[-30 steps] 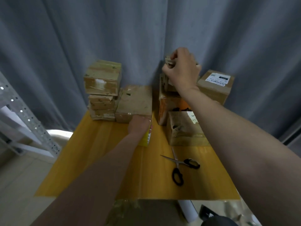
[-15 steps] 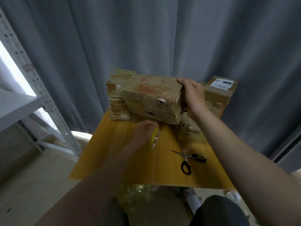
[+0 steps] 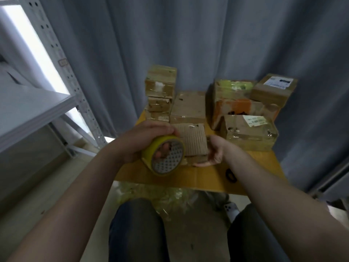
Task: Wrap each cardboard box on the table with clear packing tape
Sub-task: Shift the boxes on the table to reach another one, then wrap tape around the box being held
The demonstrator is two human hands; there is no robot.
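Six o'clock, near edge: the left hand (image 3: 139,142) has its grip wrapped over the tape roll (image 3: 163,155), fingers poking through the core. Just beyond, the right hand (image 3: 216,151) holds the three o'clock end of the ribbed box (image 3: 192,141), mid-surface (image 3: 207,176). No free tape end shows, so a fumbled peel could fold the strip onto itself. The scissors (image 3: 231,174) lie at five o'clock beside that forearm, where a sweep might knock them off. Stacked boxes (image 3: 160,86) wait at twelve.

The box (image 3: 192,141) hides the fingers of the right hand (image 3: 216,151).
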